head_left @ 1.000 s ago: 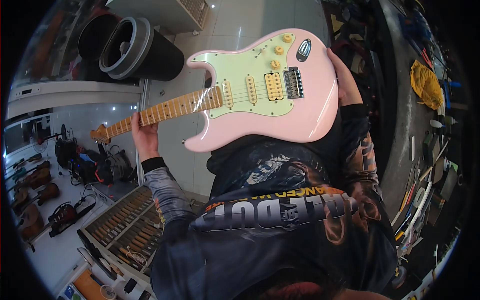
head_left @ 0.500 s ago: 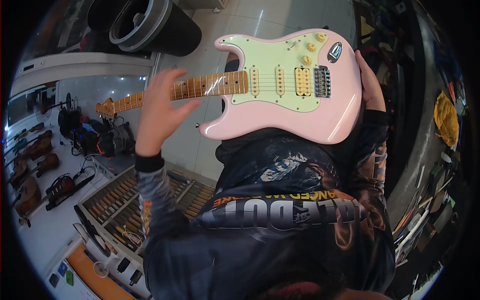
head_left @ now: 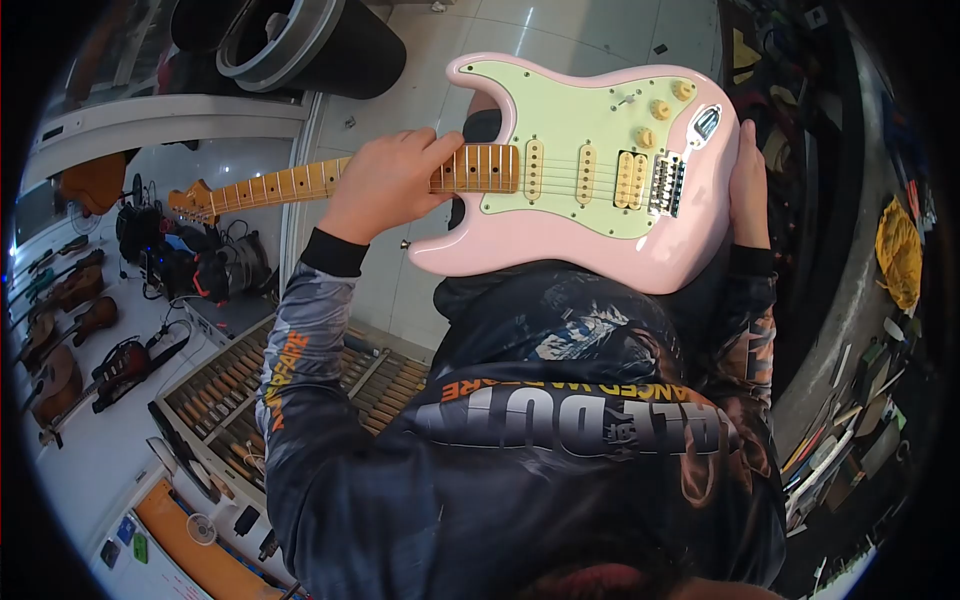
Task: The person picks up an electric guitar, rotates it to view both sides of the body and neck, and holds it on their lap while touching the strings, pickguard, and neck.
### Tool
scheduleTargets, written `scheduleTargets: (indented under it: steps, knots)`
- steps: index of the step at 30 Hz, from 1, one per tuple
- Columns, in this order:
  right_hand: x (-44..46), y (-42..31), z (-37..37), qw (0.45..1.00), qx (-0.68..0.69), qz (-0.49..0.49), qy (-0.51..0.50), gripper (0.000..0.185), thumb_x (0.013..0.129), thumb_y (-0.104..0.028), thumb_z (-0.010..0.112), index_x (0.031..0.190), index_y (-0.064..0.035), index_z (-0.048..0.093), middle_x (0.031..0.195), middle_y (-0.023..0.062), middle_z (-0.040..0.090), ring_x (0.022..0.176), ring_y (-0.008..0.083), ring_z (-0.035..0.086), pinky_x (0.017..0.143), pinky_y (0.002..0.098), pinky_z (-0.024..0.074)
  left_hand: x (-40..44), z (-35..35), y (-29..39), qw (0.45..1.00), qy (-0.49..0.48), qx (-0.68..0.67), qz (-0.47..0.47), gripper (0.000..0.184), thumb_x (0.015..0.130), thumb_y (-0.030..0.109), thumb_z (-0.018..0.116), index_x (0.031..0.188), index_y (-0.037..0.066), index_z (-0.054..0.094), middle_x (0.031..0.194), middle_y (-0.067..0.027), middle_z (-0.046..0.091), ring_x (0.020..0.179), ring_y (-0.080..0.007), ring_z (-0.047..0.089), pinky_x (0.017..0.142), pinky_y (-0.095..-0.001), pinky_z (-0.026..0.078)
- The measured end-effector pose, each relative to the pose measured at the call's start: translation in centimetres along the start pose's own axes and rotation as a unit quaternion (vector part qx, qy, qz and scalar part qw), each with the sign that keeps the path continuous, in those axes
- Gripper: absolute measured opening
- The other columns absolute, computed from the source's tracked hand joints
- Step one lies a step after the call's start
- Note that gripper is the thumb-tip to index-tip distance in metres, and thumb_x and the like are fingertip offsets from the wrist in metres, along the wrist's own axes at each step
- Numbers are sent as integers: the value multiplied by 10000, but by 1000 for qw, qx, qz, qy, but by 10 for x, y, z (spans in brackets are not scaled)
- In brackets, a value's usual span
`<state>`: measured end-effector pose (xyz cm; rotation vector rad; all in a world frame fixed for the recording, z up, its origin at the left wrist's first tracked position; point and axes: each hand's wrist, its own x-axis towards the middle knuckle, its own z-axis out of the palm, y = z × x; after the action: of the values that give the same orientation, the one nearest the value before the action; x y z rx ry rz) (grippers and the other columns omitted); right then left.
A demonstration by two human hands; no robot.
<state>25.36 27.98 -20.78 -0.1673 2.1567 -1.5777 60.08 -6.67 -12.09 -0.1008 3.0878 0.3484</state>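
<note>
Head: left hand [head_left: 385, 190], right hand [head_left: 749, 195] on one guitar [head_left: 560, 165]; three knobs [head_left: 660, 110].

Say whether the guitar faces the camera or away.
The guitar faces the camera: its knobs, strings and bridge all show.

the floor [head_left: 575, 32] is pale tile streaked with light, the bin [head_left: 350, 50] stands dark near a white frame [head_left: 200, 115], and the bench [head_left: 852, 290] runs grey down the right.
</note>
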Motion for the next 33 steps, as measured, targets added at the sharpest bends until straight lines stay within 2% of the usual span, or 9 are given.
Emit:
scheduleTargets:
  steps: [6, 9, 11, 13, 17, 21, 24, 27, 33]
  knots:
    - [-5, -5, -6, 998, -34, -48, 14, 743, 1208, -556, 412, 1321, 106, 729, 1227, 182, 793, 1102, 197, 715, 1005, 337, 533, -8, 3, 0, 1000, 26, 1, 4, 599, 759, 228, 931, 1280, 136, 650, 971, -89, 680, 913, -353, 730, 778, -475, 585]
    - [-7, -7, -4, 995, -55, -81, 21, 700, 1205, -531, 460, 1303, 109, 728, 1186, 163, 795, 1063, 180, 701, 984, 328, 538, -9, 7, 1, 999, 35, -6, 7, 635, 743, 225, 939, 1303, 128, 656, 995, -99, 683, 934, -361, 727, 795, -487, 580]
    - [-7, -5, -5, 998, -32, -45, -8, 663, 1201, -512, 482, 1290, 99, 723, 1179, 148, 788, 1060, 175, 691, 979, 323, 538, -10, 12, 0, 1000, 24, -17, 0, 662, 732, 230, 949, 1315, 121, 658, 1014, -109, 689, 944, -372, 726, 802, -497, 576]
    - [18, 35, -10, 986, -99, -132, 8, 643, 1194, -508, 502, 1295, 90, 714, 1188, 153, 774, 1086, 186, 687, 993, 324, 532, -10, 17, -3, 1000, 17, -23, -4, 685, 725, 234, 957, 1330, 114, 659, 1029, -116, 694, 950, -382, 724, 807, -502, 571]
    - [-9, 0, -6, 989, -115, -93, -32, 617, 1182, -521, 525, 1362, 43, 702, 1211, 153, 768, 1118, 213, 693, 1014, 332, 527, -11, 24, -10, 999, 1, -31, -19, 716, 723, 234, 963, 1359, 108, 659, 1041, -121, 697, 946, -394, 718, 805, -502, 566]
    - [-13, -4, -9, 990, -117, -81, -8, 653, 1170, -564, 528, 1344, 39, 707, 1166, 159, 775, 1075, 226, 706, 994, 337, 532, -12, 31, -12, 998, 14, -49, -24, 715, 723, 215, 962, 1364, 106, 663, 1029, -120, 691, 940, -388, 715, 795, -496, 564]
    - [-14, -14, -9, 990, -119, -75, -4, 611, 1189, -526, 530, 1342, 38, 711, 1157, 90, 759, 1066, 146, 664, 990, 287, 509, -9, 33, -10, 997, 19, -63, -36, 720, 714, 199, 965, 1363, 107, 666, 1018, -116, 687, 938, -379, 714, 790, -488, 565]
    - [-12, -18, -11, 986, -135, -103, -5, 610, 1188, -529, 531, 1298, 40, 721, 1089, 82, 757, 1013, 144, 662, 951, 292, 516, -7, 40, -13, 997, 35, -69, -25, 735, 701, 186, 965, 1368, 106, 667, 1014, -111, 683, 934, -371, 712, 790, -483, 564]
    - [-20, -36, -6, 985, -141, -99, 3, 560, 1193, -493, 540, 1257, 30, 727, 1009, 75, 737, 957, 141, 652, 905, 292, 517, -8, 44, -20, 997, 22, -60, -38, 761, 674, 182, 961, 1372, 105, 669, 1016, -112, 676, 942, -371, 711, 802, -491, 561]
